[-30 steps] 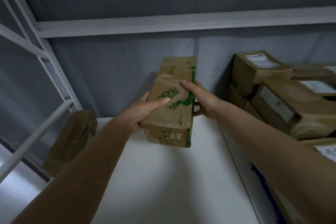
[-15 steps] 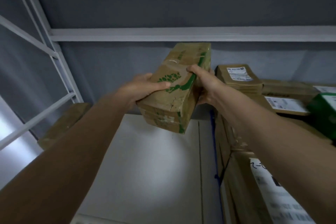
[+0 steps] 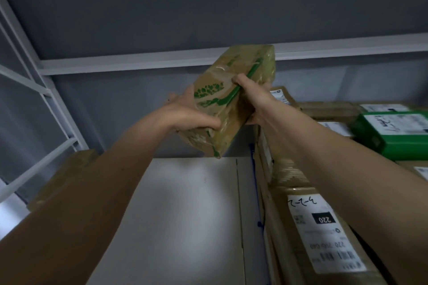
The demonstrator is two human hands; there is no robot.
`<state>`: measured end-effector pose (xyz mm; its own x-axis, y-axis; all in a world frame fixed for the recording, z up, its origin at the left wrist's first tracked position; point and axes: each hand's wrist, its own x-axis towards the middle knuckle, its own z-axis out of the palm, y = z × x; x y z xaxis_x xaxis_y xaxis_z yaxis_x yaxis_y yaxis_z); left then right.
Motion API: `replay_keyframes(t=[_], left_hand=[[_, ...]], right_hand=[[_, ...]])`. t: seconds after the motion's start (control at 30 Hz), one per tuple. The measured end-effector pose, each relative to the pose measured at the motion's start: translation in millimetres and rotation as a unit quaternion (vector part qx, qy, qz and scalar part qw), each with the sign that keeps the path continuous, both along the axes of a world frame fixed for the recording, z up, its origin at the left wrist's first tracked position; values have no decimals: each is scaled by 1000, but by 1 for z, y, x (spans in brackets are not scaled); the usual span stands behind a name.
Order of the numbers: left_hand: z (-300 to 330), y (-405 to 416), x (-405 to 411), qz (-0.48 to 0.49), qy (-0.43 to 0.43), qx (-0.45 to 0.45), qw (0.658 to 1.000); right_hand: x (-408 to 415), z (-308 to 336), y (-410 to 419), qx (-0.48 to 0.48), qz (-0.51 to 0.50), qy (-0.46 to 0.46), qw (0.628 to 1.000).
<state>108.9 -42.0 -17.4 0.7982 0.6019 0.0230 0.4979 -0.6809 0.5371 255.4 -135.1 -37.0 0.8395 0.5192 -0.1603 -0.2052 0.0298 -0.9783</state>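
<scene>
Half a second on, the parcel stack (image 3: 284, 183) had the green-printed carton (image 3: 227, 105) at its upper left edge.
Left of the stack lay the white shelf board (image 3: 185, 215). A second earlier the carton had hung low over that board. It had since risen, tipped its far end upward and drifted toward the stack, and it was held in the air, resting on nothing. By my judgement it was bound for the top of the stack, not the board. Both arms reached up and forward, nearly straight. The left hand (image 3: 185, 113) gripped the carton's side away from the stack, thumb curled over the low near corner. The right hand (image 3: 257, 102) clasped the side facing the stack, thumb hooked over the top edge beside the green stripe, its fingers hidden beneath.
</scene>
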Motion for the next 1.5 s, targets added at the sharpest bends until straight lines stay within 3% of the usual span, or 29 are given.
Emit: replay_keyframes(t=[0.27,0.67,0.87,1.17,1.5], left_hand=[[8,-20,34,-62,-53,-33,996],[31,-101,161,-100,29,73,992],[34,-142,250,-74,8,111,991],[22,-171,342,-101,2,46,994],[-13,-185,411,-103,-94,-8,990]], right_hand=[[57,15,-69,2,-61,-79,995],[184,30,-193,12,-133,-114,985],[249,19,-255,15,-176,-88,980],[328,-2,-299,28,-170,-50,984],[384,-16,-320,-81,-146,-70,984]])
